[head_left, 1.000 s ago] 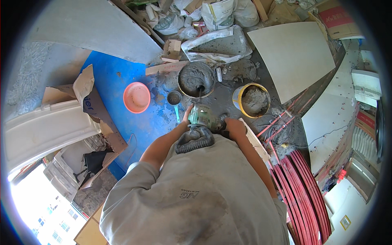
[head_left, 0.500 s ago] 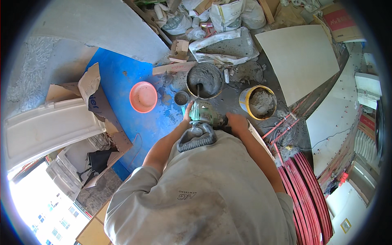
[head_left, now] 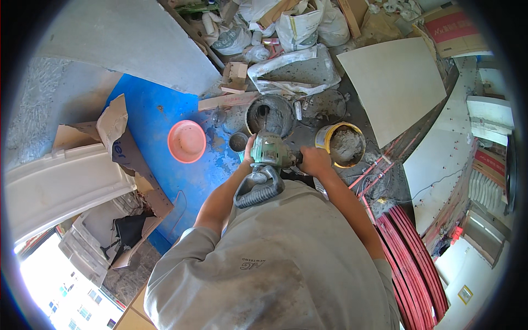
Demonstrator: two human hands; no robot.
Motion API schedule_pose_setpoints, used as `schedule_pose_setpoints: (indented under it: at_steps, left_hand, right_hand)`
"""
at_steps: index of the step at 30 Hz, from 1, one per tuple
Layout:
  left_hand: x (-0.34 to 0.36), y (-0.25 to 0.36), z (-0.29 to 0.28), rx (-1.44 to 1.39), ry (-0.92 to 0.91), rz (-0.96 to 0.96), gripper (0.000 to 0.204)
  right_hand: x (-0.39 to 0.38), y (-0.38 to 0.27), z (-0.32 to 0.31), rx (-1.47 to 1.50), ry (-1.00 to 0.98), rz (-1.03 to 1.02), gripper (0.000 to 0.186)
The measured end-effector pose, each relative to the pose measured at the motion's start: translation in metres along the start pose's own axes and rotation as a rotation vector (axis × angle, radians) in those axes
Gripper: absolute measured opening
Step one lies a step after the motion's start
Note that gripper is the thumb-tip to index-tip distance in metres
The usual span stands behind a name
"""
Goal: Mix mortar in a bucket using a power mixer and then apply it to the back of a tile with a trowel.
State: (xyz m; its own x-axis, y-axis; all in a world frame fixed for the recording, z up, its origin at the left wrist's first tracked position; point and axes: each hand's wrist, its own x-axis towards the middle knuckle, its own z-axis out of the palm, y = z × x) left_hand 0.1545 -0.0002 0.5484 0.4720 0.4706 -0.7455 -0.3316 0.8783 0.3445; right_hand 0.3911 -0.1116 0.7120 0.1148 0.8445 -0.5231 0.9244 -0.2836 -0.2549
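Observation:
Both my hands are on a green power mixer (head_left: 269, 149) with a black D-shaped handle (head_left: 258, 190) close to my body. My left hand (head_left: 249, 147) is closed around its left side, fingers partly hidden. On the opposite side, my right hand (head_left: 315, 160) grips the black side handle. The mixer's shaft (head_left: 264, 114) goes down into a round bucket of wet grey mortar (head_left: 281, 114); its lower end is hidden in the mix. A small dark cup (head_left: 238, 142) stands left of that bucket, near my left hand. To the right is a yellow-rimmed bucket (head_left: 346, 144) with grey material in it.
A pink basin (head_left: 187, 141) sits on the blue floor covering (head_left: 154, 107) at left. Bags (head_left: 298, 27) and an opened white sack (head_left: 297, 71) lie beyond the buckets. Red pipes (head_left: 410, 264) run along the right, near a pale board (head_left: 390, 88). Torn cardboard (head_left: 137, 148) stands at left.
The mixer's shaft has moved farther from me within the mortar bucket, and the mortar surface has changed shape. Both hands keep their hold. The whole view has shifted slightly.

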Motion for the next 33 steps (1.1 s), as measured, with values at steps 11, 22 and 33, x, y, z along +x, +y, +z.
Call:
schedule_pose_setpoints:
  at_steps: [11,22,33]
  left_hand:
    - [-0.004,-0.048,0.071,-0.071,-0.026,-0.528,0.057]
    - [-0.045,-0.129,0.037,-0.035,0.137,-0.378,0.059]
    - [-0.048,-0.104,-0.031,-0.200,-0.043,-0.123,0.058]
  right_hand:
    - [-0.073,0.066,0.042,0.088,-0.030,0.159,0.040]
    - [-0.125,0.103,0.072,0.182,-0.119,0.042,0.041]
    - [-0.076,0.059,0.036,0.072,-0.044,-0.129,0.031]
